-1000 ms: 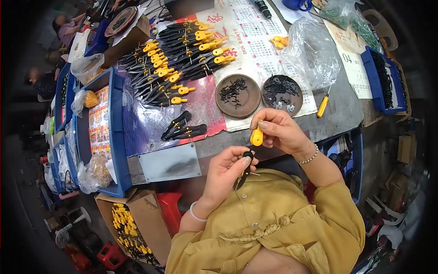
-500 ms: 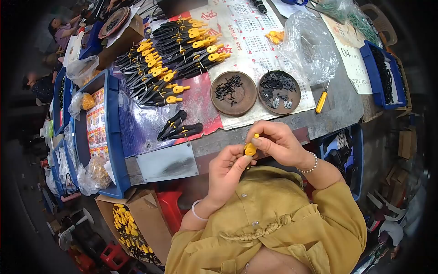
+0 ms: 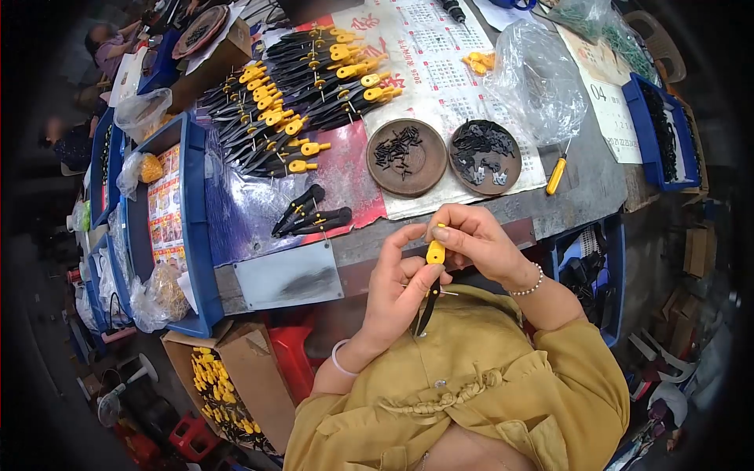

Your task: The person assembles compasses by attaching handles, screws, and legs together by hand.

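Observation:
Close to my body, above the lap, both hands hold one small tool with a yellow head and a black arm. My left hand pinches it below the yellow head between thumb and fingers, and a thin metal pin sticks out to the right there. The fingers of my right hand close on the head's upper tip. On the table ahead lie rows of similar yellow-headed black tools. Two black pieces without yellow heads rest nearer the edge.
Two round dishes hold small black parts and black and silvery parts. A yellow-handled screwdriver and a clear plastic bag lie to the right. Blue bins flank the table; a cardboard box stands below left.
The tool in my hands has turned, so its yellow head now stands upright and the black arm shows below. My left fingers have shifted slightly; the camera view has moved a little.

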`<state>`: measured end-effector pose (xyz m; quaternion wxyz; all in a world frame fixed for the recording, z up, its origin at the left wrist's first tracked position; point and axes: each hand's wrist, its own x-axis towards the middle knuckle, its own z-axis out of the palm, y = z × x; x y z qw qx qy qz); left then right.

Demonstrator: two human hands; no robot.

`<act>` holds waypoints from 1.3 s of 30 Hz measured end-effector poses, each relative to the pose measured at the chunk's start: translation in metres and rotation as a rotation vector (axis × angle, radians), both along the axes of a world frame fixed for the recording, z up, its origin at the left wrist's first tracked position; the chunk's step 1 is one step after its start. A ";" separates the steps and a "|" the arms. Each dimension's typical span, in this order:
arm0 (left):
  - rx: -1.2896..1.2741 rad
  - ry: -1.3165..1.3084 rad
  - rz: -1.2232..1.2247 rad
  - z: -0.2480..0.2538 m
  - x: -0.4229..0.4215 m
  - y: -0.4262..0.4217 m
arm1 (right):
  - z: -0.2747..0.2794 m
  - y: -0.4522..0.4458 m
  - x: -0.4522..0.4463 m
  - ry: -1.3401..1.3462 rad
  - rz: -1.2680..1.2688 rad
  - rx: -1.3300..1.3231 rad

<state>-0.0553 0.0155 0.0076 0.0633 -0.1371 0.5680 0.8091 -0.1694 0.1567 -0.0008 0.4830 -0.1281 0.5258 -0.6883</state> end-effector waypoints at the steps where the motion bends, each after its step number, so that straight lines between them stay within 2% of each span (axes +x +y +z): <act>1: 0.003 -0.001 0.000 0.000 0.000 0.000 | -0.001 0.000 0.000 -0.011 0.007 0.004; 6: 0.215 -0.070 0.036 0.009 -0.004 -0.001 | 0.000 -0.001 0.001 -0.058 -0.004 -0.028; 17: 0.177 -0.015 0.029 0.004 -0.001 -0.001 | 0.004 -0.002 0.006 -0.083 -0.029 -0.075; 19: 0.163 0.024 0.032 0.004 -0.001 0.000 | 0.002 -0.001 0.008 0.075 -0.053 -0.046; 22: 0.060 0.012 0.020 0.002 -0.002 -0.004 | 0.006 -0.001 0.004 0.129 -0.005 -0.008; 24: 0.020 -0.016 0.035 0.000 -0.003 -0.006 | 0.016 -0.002 -0.012 0.434 0.056 0.128; 26: 0.025 -0.015 0.054 0.002 -0.001 -0.011 | 0.014 -0.011 -0.029 0.662 -0.091 0.217; 28: 0.041 -0.043 0.049 0.001 0.003 -0.016 | 0.006 -0.021 -0.056 1.010 -0.058 0.279; 29: 0.039 -0.035 0.050 0.001 0.005 -0.018 | -0.003 -0.026 -0.066 1.018 -0.059 0.276; 31: 0.050 -0.049 0.064 0.001 0.009 -0.021 | -0.016 -0.036 -0.077 1.368 0.105 0.329; 32: 0.049 -0.041 0.068 0.001 0.011 -0.023 | -0.020 -0.039 -0.078 1.376 0.107 0.326; 34: 0.053 -0.086 0.096 0.001 0.016 -0.025 | -0.020 -0.051 -0.074 1.457 0.269 0.565; 39: 0.115 -0.090 0.124 0.000 0.020 -0.030 | -0.027 -0.068 -0.083 1.614 0.333 0.553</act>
